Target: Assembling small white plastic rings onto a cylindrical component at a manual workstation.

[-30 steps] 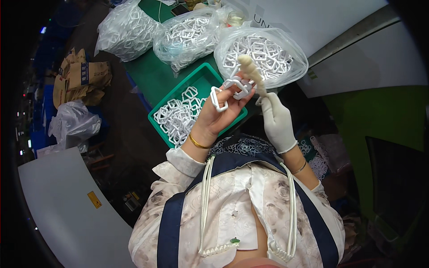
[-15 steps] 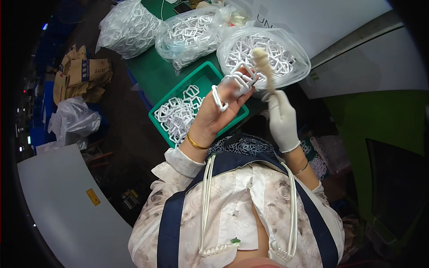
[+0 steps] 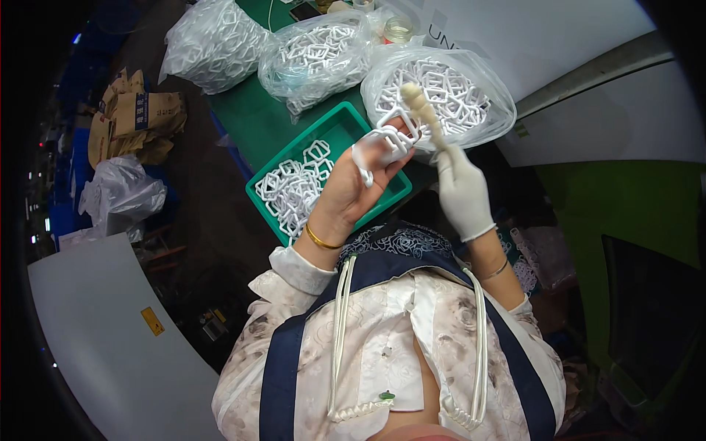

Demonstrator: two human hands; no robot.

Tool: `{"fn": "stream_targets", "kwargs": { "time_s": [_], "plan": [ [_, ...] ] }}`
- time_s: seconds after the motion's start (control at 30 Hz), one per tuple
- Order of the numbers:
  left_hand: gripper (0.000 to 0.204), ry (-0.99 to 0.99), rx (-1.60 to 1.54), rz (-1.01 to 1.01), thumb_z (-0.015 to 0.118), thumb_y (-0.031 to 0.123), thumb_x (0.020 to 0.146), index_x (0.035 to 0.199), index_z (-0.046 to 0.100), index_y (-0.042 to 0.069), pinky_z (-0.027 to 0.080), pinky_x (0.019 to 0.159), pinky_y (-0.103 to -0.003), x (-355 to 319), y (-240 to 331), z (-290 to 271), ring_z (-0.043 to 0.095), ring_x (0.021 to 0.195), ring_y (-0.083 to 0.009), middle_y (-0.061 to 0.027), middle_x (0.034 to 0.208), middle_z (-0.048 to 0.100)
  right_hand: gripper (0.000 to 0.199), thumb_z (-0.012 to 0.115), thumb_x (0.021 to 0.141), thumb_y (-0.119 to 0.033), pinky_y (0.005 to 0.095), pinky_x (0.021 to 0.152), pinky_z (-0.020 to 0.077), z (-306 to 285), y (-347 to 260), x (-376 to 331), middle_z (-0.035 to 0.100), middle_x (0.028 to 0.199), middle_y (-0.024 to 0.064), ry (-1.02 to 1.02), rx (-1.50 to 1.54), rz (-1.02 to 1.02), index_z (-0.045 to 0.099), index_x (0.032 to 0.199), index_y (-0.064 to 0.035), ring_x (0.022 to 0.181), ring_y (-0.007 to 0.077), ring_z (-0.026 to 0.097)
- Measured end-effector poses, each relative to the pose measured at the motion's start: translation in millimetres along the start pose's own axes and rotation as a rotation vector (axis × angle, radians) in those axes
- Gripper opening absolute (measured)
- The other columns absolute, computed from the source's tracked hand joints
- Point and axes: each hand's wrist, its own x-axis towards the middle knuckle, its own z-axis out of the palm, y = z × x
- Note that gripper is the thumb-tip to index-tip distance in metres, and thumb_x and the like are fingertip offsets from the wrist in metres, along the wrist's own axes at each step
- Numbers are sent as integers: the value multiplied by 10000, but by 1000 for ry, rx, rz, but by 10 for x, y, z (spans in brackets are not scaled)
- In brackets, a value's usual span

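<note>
1. Head view, left hand: the bare left hand [image 3: 358, 180] is turned palm up, its fingers curled loosely around a small bunch of white rings [image 3: 397, 149] — smooth, angular loops with rounded bars. Motion blur softens part of the bunch, so the exact count cannot be told.
2. Head view, right hand: the right hand [image 3: 462, 187], in a white fabric glove [image 3: 471, 209], pinches the lower end of a cream-coloured stick [image 3: 421, 105], fingers closed narrowly on it. The stick tilts up and leftward, ridged and bulbous toward its rounded tip. It stands just beside the rings; whether it touches them, I cannot tell.
3. Head view, surroundings: behind the left hand sits a shallow rectangular green tray [image 3: 344, 132] with a tangled heap of loose rings [image 3: 290, 192]. Beyond it, on the green tabletop [image 3: 250, 125], rest a bulging crinkled sack [image 3: 213, 48] and a middle bag [image 3: 278, 77] — both translucent plastic. The wide-mouthed right bag [image 3: 501, 121] brims with similar loops, near a clear glass jar [image 3: 398, 31].
</note>
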Motion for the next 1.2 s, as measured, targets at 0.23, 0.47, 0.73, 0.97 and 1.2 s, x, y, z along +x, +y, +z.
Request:
{"fn": "stream_targets", "kwargs": {
  "time_s": [0.23,0.47,0.73,0.97,1.2],
  "plan": [
    [468,-44,-91,11,526,72,1028,1477,451,-39,420,1173,-414,-23,69,-126,526,1362,-274,-171,1468,531,229,484,1082,-176,288,581,427,-13,-172,-76,529,698,51,5,224,-102,629,1023,-8,608,103,507],
    [607,-74,-371,-70,479,133,1054,1587,229,-16,285,1263,-451,75,86,-60,301,1512,-370,-203,1624,317,161,558,1026,-178,377,583,500,227,-381,-311,644,744,147,-179,155,-248,656,1007,-52,633,311,671],
    [495,-131,-273,-1,553,126,1042,1491,409,-24,378,1211,-421,57,27,-179,490,1379,-260,-137,1485,499,219,507,1052,-186,336,625,474,127,-214,-134,612,734,141,-97,185,-42,629,1001,-11,628,240,605],
    [492,-127,-342,-1,551,124,1036,1488,423,-20,294,1253,-448,85,31,-122,434,1437,-305,-150,1517,483,182,521,1044,-162,313,600,450,26,-292,-253,567,702,117,-123,181,-110,621,983,-22,590,191,541],
    [452,-31,-334,4,504,116,1042,1483,463,27,296,1250,-467,61,149,-87,432,1442,-315,-141,1541,470,159,620,980,-216,439,527,503,-89,-197,-340,638,710,146,-88,-173,-211,627,871,-100,624,354,654]
  ]
}}
